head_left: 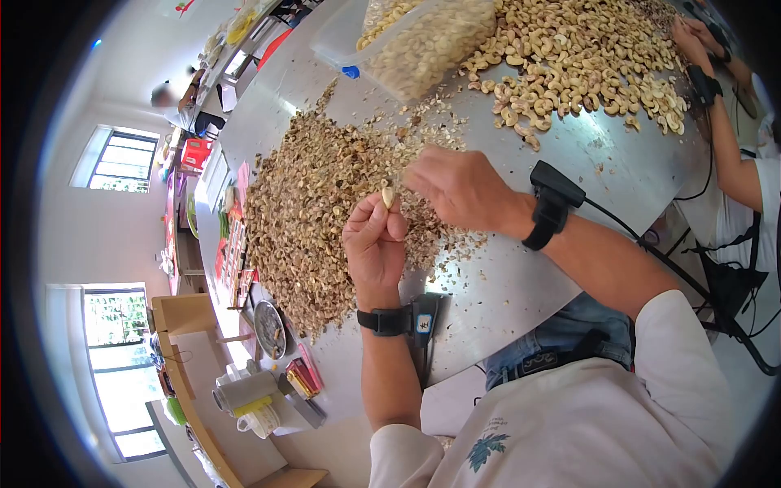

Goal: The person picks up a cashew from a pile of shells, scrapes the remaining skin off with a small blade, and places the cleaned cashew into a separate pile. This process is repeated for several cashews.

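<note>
A crumbly brown heap of husks [309, 203] spreads over the dull steel worktop [521, 285]. At its edge the left hand [374, 244] pinches a pale, curved cashew [387, 195] in its grip. The right hand [460, 187] curls close beside it; whether its grip holds anything I cannot tell. Bare steel lies open to the right, below a pile of smooth kernels [586, 57].

A cashew-sorting workroom: a long steel table [569, 154] heaped with cashews [569, 57] and shells [317, 203].
</note>
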Available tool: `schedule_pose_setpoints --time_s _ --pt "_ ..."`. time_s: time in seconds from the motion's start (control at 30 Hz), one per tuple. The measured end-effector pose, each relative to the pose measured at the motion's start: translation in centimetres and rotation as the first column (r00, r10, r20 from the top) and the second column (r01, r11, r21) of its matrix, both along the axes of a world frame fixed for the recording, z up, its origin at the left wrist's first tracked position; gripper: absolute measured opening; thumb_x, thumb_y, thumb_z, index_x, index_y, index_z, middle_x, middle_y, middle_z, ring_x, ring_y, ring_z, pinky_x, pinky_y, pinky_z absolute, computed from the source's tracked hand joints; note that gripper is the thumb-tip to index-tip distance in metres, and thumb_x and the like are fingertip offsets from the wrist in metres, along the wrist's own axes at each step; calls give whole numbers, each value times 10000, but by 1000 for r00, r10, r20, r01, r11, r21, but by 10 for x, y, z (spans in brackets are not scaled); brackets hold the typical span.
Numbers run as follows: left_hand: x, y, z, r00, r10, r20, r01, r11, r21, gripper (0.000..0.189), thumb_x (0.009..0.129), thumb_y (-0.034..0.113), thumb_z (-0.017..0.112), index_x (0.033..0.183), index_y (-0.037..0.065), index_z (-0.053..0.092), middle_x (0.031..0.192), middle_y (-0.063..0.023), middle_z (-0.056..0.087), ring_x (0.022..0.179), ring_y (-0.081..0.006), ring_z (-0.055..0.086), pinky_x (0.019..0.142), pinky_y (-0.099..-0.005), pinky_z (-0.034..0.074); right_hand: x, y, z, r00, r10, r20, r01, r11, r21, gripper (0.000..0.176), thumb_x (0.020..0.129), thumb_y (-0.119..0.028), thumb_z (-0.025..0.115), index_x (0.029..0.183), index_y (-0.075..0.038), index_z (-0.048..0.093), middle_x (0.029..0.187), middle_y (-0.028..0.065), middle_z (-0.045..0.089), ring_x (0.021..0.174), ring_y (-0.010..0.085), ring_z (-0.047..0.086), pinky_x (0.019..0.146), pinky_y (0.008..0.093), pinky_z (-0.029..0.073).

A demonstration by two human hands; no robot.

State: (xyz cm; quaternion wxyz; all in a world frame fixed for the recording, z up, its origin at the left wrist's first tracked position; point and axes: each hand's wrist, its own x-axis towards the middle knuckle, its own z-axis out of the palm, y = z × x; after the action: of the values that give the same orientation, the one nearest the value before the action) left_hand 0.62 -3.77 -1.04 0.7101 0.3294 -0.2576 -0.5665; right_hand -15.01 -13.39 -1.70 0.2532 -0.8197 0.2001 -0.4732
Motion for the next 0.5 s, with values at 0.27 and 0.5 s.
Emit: schedule_pose_setpoints --time_s 0.27,0.5 --pt "-8 1 3 999 31 -22 -31 999 8 163 889 -5 541 1037 -52 591 919 -130 641 659 -118 539 584 -209 435 -9 -13 8 983 182 19 -182 982 54 187 858 -209 571 779 -43 603 711 116 566 678 316 576 588 397 455" --pt "-2 2 -6 997 -67 -45 64 996 -69 181 886 -14 531 1056 -52 578 998 -142 638 826 -140 581 640 -221 439 -11 -10 10 970 242 -25 -238 965 110 135 843 -157 593 805 -32 625 690 126 568 645 312 564 571 380 443"
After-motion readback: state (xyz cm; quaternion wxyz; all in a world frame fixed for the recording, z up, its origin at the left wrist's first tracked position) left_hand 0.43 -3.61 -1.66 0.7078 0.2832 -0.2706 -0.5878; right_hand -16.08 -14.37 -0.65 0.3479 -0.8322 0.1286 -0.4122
